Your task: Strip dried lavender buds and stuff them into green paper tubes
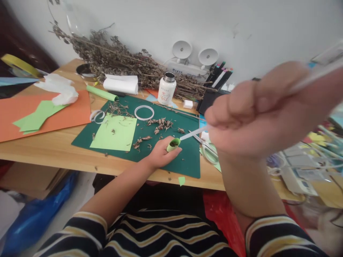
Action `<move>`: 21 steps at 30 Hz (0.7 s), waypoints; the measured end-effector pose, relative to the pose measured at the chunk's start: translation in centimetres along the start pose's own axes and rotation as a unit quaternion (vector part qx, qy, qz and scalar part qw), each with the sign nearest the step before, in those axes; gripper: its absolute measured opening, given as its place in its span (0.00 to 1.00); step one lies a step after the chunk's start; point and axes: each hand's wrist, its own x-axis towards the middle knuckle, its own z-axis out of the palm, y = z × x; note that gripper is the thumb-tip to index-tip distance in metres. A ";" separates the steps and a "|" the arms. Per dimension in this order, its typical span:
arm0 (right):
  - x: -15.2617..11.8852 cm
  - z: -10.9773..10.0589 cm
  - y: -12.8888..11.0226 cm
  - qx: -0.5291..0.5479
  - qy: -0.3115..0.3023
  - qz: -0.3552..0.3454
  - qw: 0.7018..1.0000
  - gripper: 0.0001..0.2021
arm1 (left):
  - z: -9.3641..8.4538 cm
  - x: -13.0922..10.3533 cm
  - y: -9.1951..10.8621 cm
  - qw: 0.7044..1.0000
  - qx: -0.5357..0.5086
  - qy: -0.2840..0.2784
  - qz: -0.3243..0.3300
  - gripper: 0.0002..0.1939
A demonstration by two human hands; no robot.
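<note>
My left hand (pixel 162 153) is wrapped round a small rolled tube of light green paper (pixel 173 144), held upright above the dark green cutting mat (pixel 187 166). Brown dried bits show inside its mouth. My right hand (pixel 249 110), raised close to the camera and slightly blurred, grips a long translucent white stick (pixel 194 132). The stick slants down to the left, its lower end at the tube's rim; I cannot tell whether it touches. Crumbled dried leaves (pixel 160 124) and a light green paper sheet (pixel 115 134) lie on the mat.
Scissors (pixel 210 151) lie right of the mat. A white bottle (pixel 167 88), a tape ring (pixel 144 112) and another green paper roll (pixel 102 93) are farther back. Dried branches (pixel 120 59) line the wall. Orange paper (pixel 64 119) lies left; cables and a power strip (pixel 300 175) are right.
</note>
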 end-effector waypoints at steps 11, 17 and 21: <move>-3.2 4.9 4.7 0.334 -0.022 0.056 0.941 0.23 | 0.2 0.5 0.2 0.998 0.018 0.015 0.061 0.11; -3.5 4.6 5.3 0.313 -0.040 0.019 0.949 0.20 | 0.3 0.4 -0.1 0.996 0.030 0.035 0.079 0.11; -3.4 4.0 5.3 0.207 -0.091 0.065 0.972 0.10 | 0.4 0.4 -0.2 0.995 0.014 0.039 0.093 0.09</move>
